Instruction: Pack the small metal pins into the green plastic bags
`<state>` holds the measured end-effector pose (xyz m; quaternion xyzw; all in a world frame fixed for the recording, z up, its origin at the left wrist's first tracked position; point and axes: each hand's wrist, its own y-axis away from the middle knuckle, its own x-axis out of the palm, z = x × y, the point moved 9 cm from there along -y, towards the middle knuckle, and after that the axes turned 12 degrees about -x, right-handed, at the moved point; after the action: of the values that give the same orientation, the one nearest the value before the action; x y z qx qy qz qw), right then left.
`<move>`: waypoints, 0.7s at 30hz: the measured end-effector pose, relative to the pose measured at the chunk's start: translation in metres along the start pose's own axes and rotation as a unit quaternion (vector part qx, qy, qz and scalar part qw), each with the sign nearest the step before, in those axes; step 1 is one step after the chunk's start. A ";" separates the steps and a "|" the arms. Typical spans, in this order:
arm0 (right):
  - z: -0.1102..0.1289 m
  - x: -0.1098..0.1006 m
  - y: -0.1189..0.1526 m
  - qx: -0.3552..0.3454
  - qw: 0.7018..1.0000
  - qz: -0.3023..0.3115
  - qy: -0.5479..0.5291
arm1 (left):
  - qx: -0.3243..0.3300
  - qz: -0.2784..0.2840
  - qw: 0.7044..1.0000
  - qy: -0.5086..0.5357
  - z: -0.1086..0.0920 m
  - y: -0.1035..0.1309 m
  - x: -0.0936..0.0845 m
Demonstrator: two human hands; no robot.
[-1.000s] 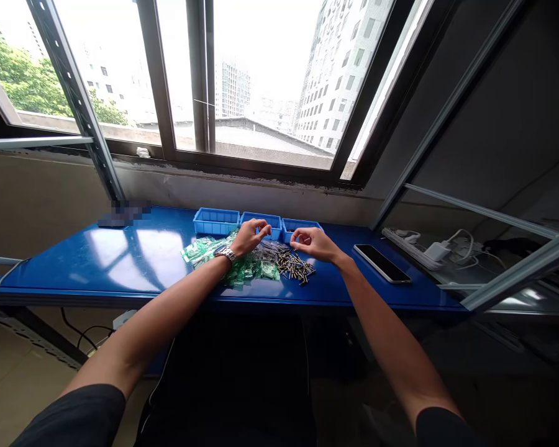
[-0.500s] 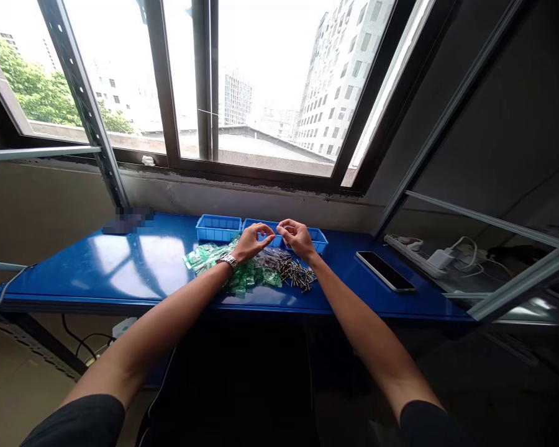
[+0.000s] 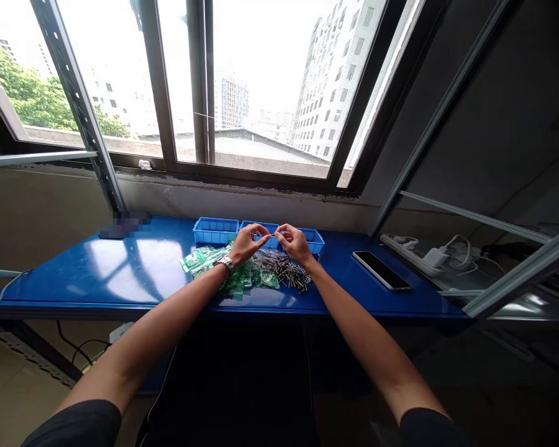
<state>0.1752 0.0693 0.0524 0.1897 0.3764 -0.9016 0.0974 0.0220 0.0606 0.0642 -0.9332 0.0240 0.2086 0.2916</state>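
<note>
Above the middle of the blue table, my left hand (image 3: 246,243) and my right hand (image 3: 295,244) are each closed in a pinch, their fingertips almost meeting. Something small and thin seems to lie between the fingertips, too fine to make out. Below my left hand spreads a heap of green plastic packets (image 3: 236,284). Beside it are greyish clear packets (image 3: 264,257), partly hidden by the hands. Under my right hand lies a loose pile of thin dark metal pieces with brassy glints, like screws or pins (image 3: 294,276).
Blue plastic bins (image 3: 217,231) stand in a row along the back of the blue table (image 3: 135,270). A phone (image 3: 381,270) lies to the right, near a white power strip with chargers (image 3: 435,256). Metal shelf posts (image 3: 77,99) rise at both sides, before a window.
My hands have come closer together, so the fingertips now almost meet between them. The view has shifted slightly. The packets and metal pieces look unchanged.
</note>
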 end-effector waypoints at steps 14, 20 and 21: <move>0.010 0.001 0.005 -0.036 0.997 0.035 0.061 | -0.005 0.023 1.000 0.013 -0.001 0.001 0.003; 0.012 -0.002 0.005 -0.040 0.996 0.028 0.073 | -0.005 0.021 1.000 0.007 -0.002 0.001 0.002; 0.013 -0.003 0.006 -0.040 0.996 0.023 0.076 | -0.005 0.022 1.000 0.005 -0.001 0.001 0.002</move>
<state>0.1759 0.0560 0.0585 0.2620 0.4137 -0.8665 0.0967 0.0245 0.0591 0.0638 -0.9350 0.0451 0.2100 0.2823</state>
